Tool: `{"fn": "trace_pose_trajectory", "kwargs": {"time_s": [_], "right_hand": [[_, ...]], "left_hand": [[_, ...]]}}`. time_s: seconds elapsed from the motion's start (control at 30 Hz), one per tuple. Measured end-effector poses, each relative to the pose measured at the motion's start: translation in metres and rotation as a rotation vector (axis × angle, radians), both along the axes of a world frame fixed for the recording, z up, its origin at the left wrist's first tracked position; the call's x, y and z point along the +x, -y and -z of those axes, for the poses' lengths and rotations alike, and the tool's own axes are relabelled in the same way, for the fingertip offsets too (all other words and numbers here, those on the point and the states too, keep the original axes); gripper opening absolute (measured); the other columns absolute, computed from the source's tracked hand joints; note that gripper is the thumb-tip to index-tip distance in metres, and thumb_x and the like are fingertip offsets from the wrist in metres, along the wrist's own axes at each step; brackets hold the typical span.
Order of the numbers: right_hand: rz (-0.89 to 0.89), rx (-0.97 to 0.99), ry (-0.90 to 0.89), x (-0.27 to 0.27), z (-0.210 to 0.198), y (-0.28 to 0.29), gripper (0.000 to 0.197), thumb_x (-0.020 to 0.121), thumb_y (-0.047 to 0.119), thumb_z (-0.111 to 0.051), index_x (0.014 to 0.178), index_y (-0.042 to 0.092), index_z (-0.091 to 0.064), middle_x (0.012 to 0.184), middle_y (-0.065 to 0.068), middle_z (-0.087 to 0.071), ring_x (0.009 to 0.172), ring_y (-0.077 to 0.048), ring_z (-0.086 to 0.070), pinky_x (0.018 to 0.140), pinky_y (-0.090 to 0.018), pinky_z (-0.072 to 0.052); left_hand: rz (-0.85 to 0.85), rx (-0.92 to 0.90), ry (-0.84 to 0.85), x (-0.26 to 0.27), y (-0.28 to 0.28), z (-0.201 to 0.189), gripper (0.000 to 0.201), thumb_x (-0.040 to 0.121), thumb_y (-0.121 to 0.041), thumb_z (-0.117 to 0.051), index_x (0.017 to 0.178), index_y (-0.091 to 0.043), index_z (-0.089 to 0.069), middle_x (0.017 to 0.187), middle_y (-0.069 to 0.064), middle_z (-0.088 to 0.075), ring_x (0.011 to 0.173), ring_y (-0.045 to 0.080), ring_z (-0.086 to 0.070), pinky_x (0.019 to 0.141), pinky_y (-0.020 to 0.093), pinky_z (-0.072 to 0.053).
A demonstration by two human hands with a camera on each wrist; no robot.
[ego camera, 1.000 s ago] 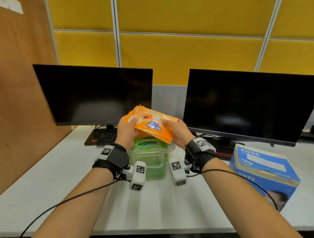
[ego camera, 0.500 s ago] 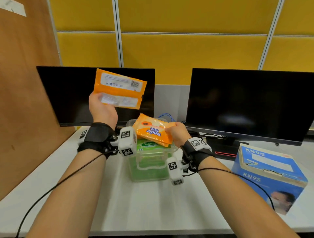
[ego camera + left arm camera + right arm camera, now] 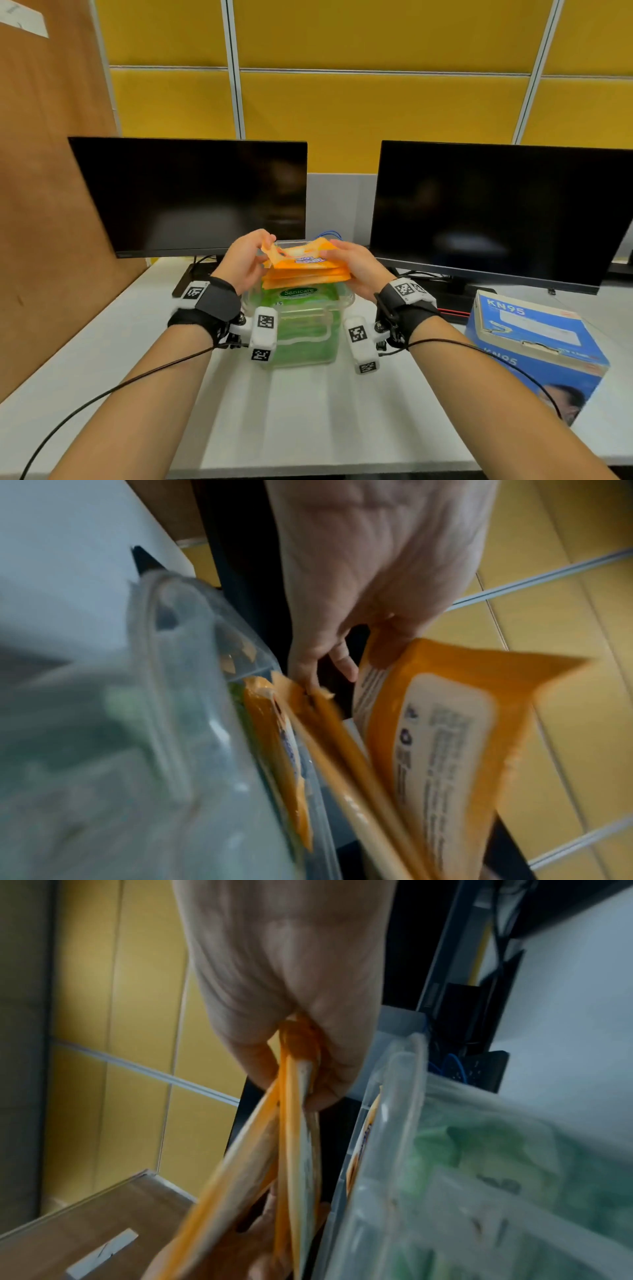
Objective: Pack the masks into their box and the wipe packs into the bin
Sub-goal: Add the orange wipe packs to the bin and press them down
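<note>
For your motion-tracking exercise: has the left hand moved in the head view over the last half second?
Yes. The left hand has come down from in front of the left monitor to the orange wipe packs over the clear bin.

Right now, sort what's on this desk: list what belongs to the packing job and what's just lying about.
Part of the job:
- orange wipe packs, held by left hand and right hand
- clear bin
- green wipe pack inside it
- blue mask box

Just there:
- left monitor
- right monitor
- desk
</note>
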State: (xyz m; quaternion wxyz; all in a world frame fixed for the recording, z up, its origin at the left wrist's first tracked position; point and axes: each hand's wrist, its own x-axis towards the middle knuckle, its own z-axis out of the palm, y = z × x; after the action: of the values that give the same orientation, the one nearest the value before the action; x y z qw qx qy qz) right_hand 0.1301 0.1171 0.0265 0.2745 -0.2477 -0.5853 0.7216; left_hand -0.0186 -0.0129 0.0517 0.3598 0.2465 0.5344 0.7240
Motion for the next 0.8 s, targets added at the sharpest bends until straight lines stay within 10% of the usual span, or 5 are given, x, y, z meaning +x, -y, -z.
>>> {"fn": "trace_pose_trajectory", "kwargs": {"time_s": [0.2,0.27,0.4,0.67,0.8], "right_hand": [[0.148,0.203,-0.136,0.004,-0.016,-0.004,0.087,0.080,-0.004,-0.070,0.143,0.037,-0.027,0.132,-0.005,-0.045,0.111,-0.030,-0.059,0.083,-0.049,-0.057],[0.111,0.277,-0.069,0.007,-0.016,0.001,0.091,0.080,0.000,-0.071,0.147,0.035,-0.020,0.137,-0.005,-0.044,0.118,-0.029,-0.055,0.094,-0.053,-0.051],[-0.019,0.436,0.174,0.014,-0.004,0.007,0.054,0.078,0.001,-0.068,0.122,0.023,-0.047,0.123,-0.010,-0.059,0.114,-0.031,-0.059,0.097,-0.051,-0.049],[0.005,0.453,0.248,0.003,-0.005,0.013,0.040,0.080,-0.004,-0.064,0.116,0.002,-0.048,0.111,-0.026,-0.062,0.101,-0.038,-0.065,0.089,-0.050,-0.054],[0.031,0.523,0.226,0.005,-0.013,0.008,0.032,0.090,0.003,-0.057,0.111,0.025,-0.048,0.109,-0.008,-0.062,0.100,-0.024,-0.064,0.088,-0.043,-0.055]], "left_hand": [[0.001,-0.027,-0.068,0.003,0.002,0.000,0.035,0.102,-0.040,-0.034,0.128,-0.017,-0.043,0.112,0.012,-0.061,0.096,0.020,-0.063,0.078,0.035,-0.051],[0.013,-0.106,-0.329,0.006,0.003,0.000,0.033,0.098,-0.026,-0.048,0.127,-0.012,-0.043,0.119,0.013,-0.058,0.087,0.007,-0.063,0.067,0.023,-0.050],[0.038,-0.146,-0.445,0.005,0.009,0.021,0.050,0.085,0.005,-0.058,0.127,-0.016,-0.040,0.117,0.011,-0.055,0.102,0.023,-0.061,0.073,0.030,-0.053],[0.017,-0.128,-0.449,0.012,0.014,0.026,0.043,0.083,0.002,-0.066,0.115,-0.017,-0.043,0.102,0.003,-0.059,0.087,0.015,-0.063,0.064,0.025,-0.052],[-0.110,-0.088,-0.747,-0.003,0.020,0.017,0.049,0.078,-0.017,-0.077,0.118,-0.022,-0.048,0.105,0.001,-0.060,0.096,0.016,-0.062,0.077,0.029,-0.054]]}}
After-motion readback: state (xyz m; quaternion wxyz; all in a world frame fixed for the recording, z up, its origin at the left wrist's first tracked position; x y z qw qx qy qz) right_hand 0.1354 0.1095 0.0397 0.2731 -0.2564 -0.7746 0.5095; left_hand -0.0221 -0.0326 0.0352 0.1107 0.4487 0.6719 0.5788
